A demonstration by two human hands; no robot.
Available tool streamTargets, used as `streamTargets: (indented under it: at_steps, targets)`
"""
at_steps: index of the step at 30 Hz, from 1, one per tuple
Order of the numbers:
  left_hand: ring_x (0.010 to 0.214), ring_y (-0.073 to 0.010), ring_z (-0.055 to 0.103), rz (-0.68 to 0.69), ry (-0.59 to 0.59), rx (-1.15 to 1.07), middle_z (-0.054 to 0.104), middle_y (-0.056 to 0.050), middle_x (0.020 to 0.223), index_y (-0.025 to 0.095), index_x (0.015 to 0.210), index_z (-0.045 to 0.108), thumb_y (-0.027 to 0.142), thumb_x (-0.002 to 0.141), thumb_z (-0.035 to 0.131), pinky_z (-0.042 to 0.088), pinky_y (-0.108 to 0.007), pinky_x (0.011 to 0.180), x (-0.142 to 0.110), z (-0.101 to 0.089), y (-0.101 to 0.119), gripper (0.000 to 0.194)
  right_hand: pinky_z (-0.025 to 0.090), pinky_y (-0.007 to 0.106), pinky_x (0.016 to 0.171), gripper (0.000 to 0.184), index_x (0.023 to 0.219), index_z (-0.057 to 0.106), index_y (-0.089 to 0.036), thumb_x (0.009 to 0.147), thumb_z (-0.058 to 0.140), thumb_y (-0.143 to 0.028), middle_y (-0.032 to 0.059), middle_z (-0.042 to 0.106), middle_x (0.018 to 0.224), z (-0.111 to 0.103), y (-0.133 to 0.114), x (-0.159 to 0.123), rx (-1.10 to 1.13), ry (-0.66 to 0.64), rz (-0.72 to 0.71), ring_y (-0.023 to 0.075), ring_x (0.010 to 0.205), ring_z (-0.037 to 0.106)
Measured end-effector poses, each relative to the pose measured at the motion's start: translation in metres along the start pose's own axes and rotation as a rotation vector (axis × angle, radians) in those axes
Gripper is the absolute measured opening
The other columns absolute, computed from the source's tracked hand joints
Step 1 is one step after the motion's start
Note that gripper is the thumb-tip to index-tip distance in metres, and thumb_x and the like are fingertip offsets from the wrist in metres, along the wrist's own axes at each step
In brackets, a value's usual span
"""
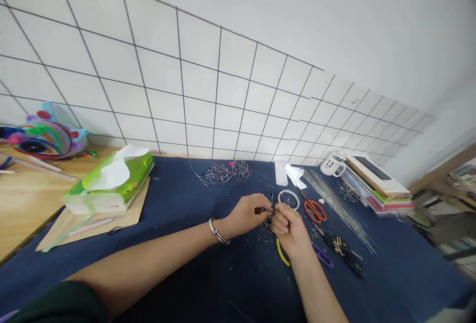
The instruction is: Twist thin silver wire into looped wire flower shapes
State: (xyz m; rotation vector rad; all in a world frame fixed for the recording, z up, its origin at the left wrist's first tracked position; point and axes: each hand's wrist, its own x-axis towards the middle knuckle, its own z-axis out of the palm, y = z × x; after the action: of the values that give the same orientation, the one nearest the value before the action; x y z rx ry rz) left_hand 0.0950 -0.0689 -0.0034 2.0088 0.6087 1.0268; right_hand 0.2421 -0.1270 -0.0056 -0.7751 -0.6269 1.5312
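Both hands meet over the dark blue cloth. My left hand [247, 214], with a silver bangle [218, 232] at the wrist, has thumb and forefinger pinched together. My right hand [290, 228] is closed just beside it, its fingertips almost touching the left ones. Between the fingertips runs a thin piece of wire [273, 209], mostly covered by the fingers. Under and behind the hands lie a clear ring-shaped roll [289, 199], orange-handled scissors [314, 211] and a yellow curved tool handle [282, 252], partly hidden by the right hand.
Tangled wire [226, 172] lies near the wall. Long straight wires [336, 204] spread at right, by black-handled pliers [345, 253] and a purple tool [323, 255]. A white mug [332, 165] and stacked books [375, 182] stand far right. A tissue pack [111, 179] sits left.
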Motion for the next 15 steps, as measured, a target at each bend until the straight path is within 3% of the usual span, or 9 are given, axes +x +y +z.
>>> streamTargets:
  at_steps: [3, 7, 12, 15]
  targets:
    - [0.059, -0.0082, 0.048, -0.146, 0.015, -0.106, 0.058, 0.000, 0.071, 0.014, 0.083, 0.060, 0.014, 0.072, 0.056, 0.037, -0.019, 0.054, -0.001, 0.005, -0.003, 0.012, 0.018, 0.017, 0.036, 0.020, 0.065, 0.044, -0.018, 0.079, 0.058, -0.024, -0.0101, 0.026, 0.045, -0.001, 0.002, 0.001, -0.025, 0.010, 0.003, 0.0030, 0.036, 0.020]
    - [0.059, -0.0079, 0.052, -0.296, -0.046, -0.446, 0.057, 0.002, 0.070, 0.015, 0.092, 0.048, 0.016, 0.068, 0.062, 0.039, -0.018, 0.052, 0.000, 0.007, -0.003, 0.027, 0.018, 0.017, 0.036, 0.023, 0.063, 0.043, -0.018, 0.077, 0.059, -0.025, -0.0099, 0.028, 0.045, -0.001, 0.003, 0.002, -0.067, 0.025, 0.023, 0.0028, 0.036, 0.021]
    - [0.039, -0.0010, 0.036, -0.387, -0.293, -0.771, 0.056, 0.002, 0.070, 0.016, 0.090, 0.046, 0.022, 0.073, 0.060, 0.027, -0.015, 0.037, 0.004, -0.003, -0.005, 0.023, 0.017, 0.017, 0.036, 0.023, 0.062, 0.045, -0.017, 0.077, 0.059, -0.027, -0.0097, 0.031, 0.043, -0.001, 0.002, 0.003, -0.098, 0.024, 0.036, 0.0021, 0.034, 0.020]
    - [0.038, -0.0018, 0.039, -0.405, -0.380, -0.810, 0.058, 0.000, 0.072, 0.015, 0.089, 0.046, 0.025, 0.073, 0.060, 0.030, -0.016, 0.037, 0.005, -0.008, -0.009, 0.024, 0.015, 0.017, 0.036, 0.021, 0.063, 0.046, -0.016, 0.076, 0.059, -0.027, -0.0095, 0.032, 0.043, -0.001, 0.002, 0.003, -0.110, 0.020, 0.047, 0.0019, 0.034, 0.020]
